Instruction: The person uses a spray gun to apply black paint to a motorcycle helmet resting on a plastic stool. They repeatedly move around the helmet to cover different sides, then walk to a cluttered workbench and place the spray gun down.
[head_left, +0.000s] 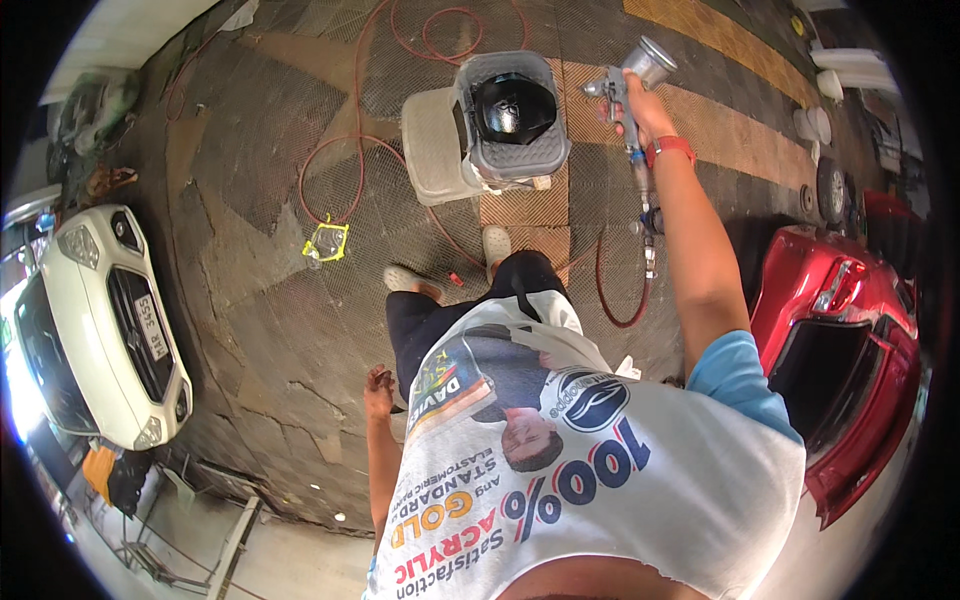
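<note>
- Your right hand [646, 112] is wrapped around the spray gun [619, 92], its nozzle facing the glossy black part [515, 108] across a gap.
- Your left hand [379, 390] hangs loose beside your leg, apart from the right, with nothing visible in it.
- The black part rests at the grey plastic container [548, 160] ahead of your feet; in or on it, I can't tell.
- For even coverage, best sweep in level passes, the red hose [623, 325] clear.
</note>
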